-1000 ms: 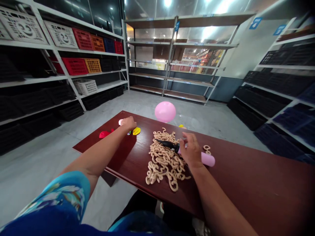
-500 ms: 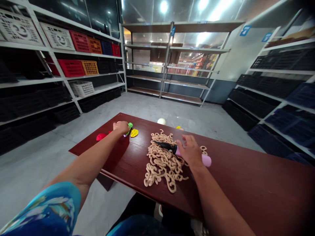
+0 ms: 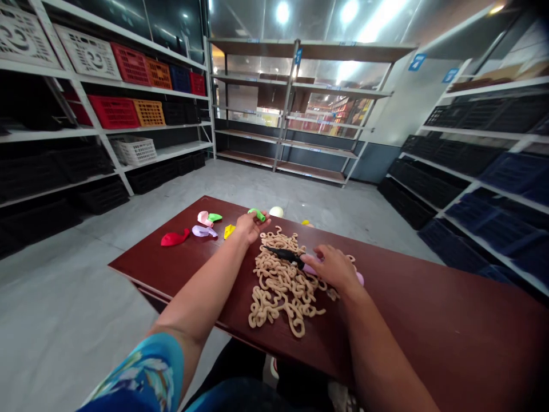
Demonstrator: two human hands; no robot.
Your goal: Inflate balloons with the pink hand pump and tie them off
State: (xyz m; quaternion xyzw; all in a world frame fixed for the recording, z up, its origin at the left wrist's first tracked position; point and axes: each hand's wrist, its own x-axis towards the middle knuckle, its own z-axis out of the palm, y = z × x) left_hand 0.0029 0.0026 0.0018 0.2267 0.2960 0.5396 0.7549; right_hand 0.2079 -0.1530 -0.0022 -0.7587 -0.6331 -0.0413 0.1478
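Observation:
My left hand [image 3: 252,226] is closed on a green balloon [image 3: 257,214], held above the far side of the table left of centre. Under my right hand [image 3: 337,266] lies a balloon pump [image 3: 309,270] with a pink barrel and a black tapered nozzle; its fingers are spread over the barrel, which they partly hide. The pump rests across a heap of beige curly strands [image 3: 278,286]. Deflated balloons lie on the left: red [image 3: 174,237], lilac [image 3: 203,231], pink [image 3: 205,218], another green one [image 3: 215,217] and yellow [image 3: 229,230].
The dark red-brown table [image 3: 407,303] runs out to the right. Beyond its far edge are a pale round balloon [image 3: 277,212] and something yellow [image 3: 306,222]. Shelves with crates [image 3: 114,111] stand on the left, dark crates [image 3: 450,180] on the right, and a metal rack [image 3: 278,114] behind.
My left hand has moved right from the balloon group, carrying a green balloon. The lilac and pink balloons now show fully. My right hand stays at the pump, its fingers slightly lower.

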